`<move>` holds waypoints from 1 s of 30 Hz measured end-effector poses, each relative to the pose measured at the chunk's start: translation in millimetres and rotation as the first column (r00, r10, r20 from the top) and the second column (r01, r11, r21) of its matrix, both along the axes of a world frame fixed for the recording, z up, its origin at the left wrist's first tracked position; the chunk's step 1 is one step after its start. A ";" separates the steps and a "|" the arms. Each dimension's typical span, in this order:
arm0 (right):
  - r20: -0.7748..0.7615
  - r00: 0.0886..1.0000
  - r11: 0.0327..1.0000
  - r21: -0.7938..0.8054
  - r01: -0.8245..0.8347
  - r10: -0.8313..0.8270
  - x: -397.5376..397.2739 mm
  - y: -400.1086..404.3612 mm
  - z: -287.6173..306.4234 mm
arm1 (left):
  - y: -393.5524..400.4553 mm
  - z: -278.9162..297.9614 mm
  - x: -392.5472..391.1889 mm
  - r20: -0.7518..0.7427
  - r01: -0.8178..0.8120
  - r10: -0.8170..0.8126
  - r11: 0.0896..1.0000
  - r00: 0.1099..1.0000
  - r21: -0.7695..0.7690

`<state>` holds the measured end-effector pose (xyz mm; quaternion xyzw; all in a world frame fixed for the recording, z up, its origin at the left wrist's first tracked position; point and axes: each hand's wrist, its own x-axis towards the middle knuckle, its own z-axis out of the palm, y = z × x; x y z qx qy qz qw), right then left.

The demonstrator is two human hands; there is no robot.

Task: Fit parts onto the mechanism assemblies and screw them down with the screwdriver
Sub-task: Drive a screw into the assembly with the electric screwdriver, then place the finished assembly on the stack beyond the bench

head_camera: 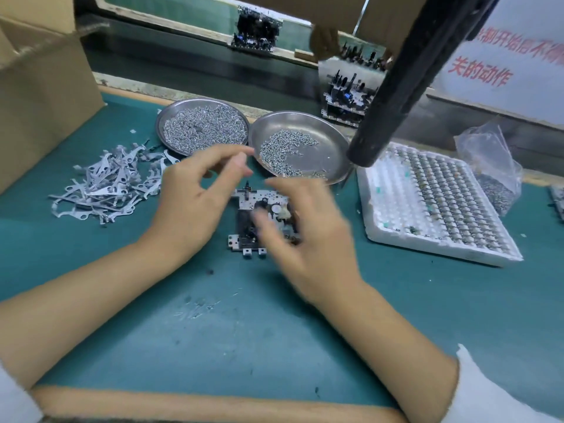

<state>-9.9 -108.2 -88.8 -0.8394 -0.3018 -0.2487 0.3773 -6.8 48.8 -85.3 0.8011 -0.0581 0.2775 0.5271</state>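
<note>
A mechanism assembly (265, 199), a metal plate with black and white parts, lies flat on the green mat at the centre. My right hand (308, 236) is blurred with motion, fingers spread over the assembly's right half and hiding it. My left hand (195, 196) hovers just left of the assembly, fingers curled with thumb and forefinger tips close together near the plates. Whether they pinch anything is too small to tell. A black screwdriver (393, 87) hangs slanted from above at the upper right, held by neither hand.
Two steel plates of screws (201, 126) (302, 145) sit behind the assembly. A pile of flat metal levers (106, 184) lies at left and a cardboard box (39, 87) beyond it. At right stands a white foam tray of parts (433, 206) beside a plastic bag (488, 166). More assemblies (346, 96) stand on the belt behind.
</note>
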 end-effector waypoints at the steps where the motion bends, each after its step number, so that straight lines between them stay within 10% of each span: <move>1: -0.020 1.000 0.971 -0.238 -0.023 0.019 -3.5 5.5 -5.4 | 2.1 -0.3 2.1 0.010 -0.033 0.033 0.999 0.999 -0.016; 6: 0.048 0.999 0.743 -0.668 0.032 0.000 -16.3 12.4 -6.0 | 7.7 -5.2 6.8 0.013 -0.080 0.081 0.997 0.997 -0.019; 18: 0.082 0.996 0.746 -0.662 0.070 -0.021 -95.5 -92.4 4.5 | 13.5 -16.1 9.3 0.054 -0.036 0.035 0.999 0.998 0.019; 22: 0.134 0.951 0.707 -0.641 0.297 -0.278 -99.1 -162.1 5.2 | 11.4 -16.4 8.3 0.046 -0.061 0.059 0.998 0.997 0.027; 27: 0.208 0.683 0.431 -0.639 0.637 -0.700 -77.6 -224.8 6.1 | 8.3 -17.1 7.3 0.035 -0.033 0.030 0.995 0.999 0.091; 30: 0.158 0.762 0.587 -0.547 0.597 -0.628 -66.6 -207.5 13.0 | 5.3 -15.4 5.1 0.047 -0.034 0.028 0.989 0.999 0.144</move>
